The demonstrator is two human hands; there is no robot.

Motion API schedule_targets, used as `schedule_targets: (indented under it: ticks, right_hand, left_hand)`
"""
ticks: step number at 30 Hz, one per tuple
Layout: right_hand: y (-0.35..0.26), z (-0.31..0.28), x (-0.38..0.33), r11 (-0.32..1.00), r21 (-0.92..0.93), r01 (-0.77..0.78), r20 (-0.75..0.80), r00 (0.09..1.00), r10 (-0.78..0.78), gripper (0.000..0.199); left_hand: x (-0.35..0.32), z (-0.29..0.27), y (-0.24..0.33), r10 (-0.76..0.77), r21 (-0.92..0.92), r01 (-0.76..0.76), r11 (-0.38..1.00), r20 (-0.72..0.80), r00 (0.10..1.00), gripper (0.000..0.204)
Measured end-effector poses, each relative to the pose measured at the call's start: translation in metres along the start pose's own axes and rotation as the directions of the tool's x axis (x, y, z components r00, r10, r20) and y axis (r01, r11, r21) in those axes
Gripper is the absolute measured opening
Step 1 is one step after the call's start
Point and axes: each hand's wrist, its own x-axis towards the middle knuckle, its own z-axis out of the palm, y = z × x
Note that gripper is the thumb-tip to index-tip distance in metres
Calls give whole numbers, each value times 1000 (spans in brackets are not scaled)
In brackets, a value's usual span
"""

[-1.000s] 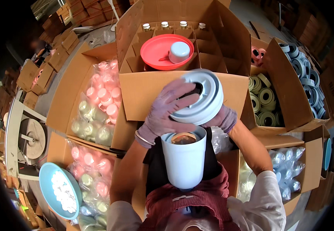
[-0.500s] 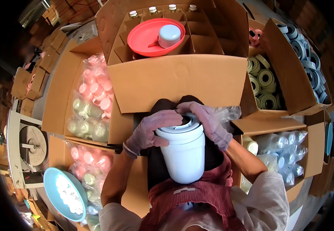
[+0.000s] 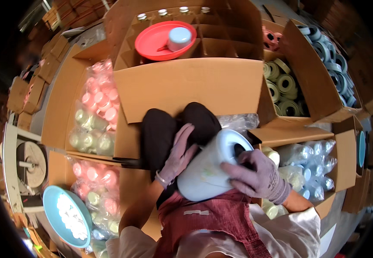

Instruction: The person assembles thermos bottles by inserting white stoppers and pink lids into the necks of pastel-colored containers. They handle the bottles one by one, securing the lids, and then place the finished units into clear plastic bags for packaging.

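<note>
A light blue, tapered plastic canister (image 3: 207,171) lies tilted across my lap, its rounded base toward the lower left and its ring-shaped top with a dark opening toward the upper right. My gloved right hand (image 3: 259,174) is closed on the top end, thumb side near the opening. Some fingers are hidden at the dark opening. My gloved left hand (image 3: 179,155) is open along the canister's left side, fingers stretched out toward my knees. I cannot tell how firmly it touches the canister. Both gloves are pale purple.
Ahead stands a divided carton (image 3: 186,81) carrying a red basin (image 3: 150,42) with a light blue cup (image 3: 180,37). Bagged pink parts (image 3: 102,101) fill a left box. Green rings (image 3: 286,84) and blue rings (image 3: 335,64) sit right. A blue bowl (image 3: 51,215) holds white pieces.
The canister has gone from upright to tilted, its top swung right. My left hand has left the top and moved down its side; my right hand has shifted round the top end.
</note>
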Motion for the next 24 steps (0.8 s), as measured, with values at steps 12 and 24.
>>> schedule_targets:
  ticks: [12,24]
  right_hand:
    - [92,104,-71,-546,830,-113,520,511,684,49]
    - [130,119,-51,449,869,-207,-134,776,616,43]
  left_hand:
    - [22,-16,108,400,244,-560,792,487,777,32]
    - [58,-14,114,445,379,-589,714,404,800,20]
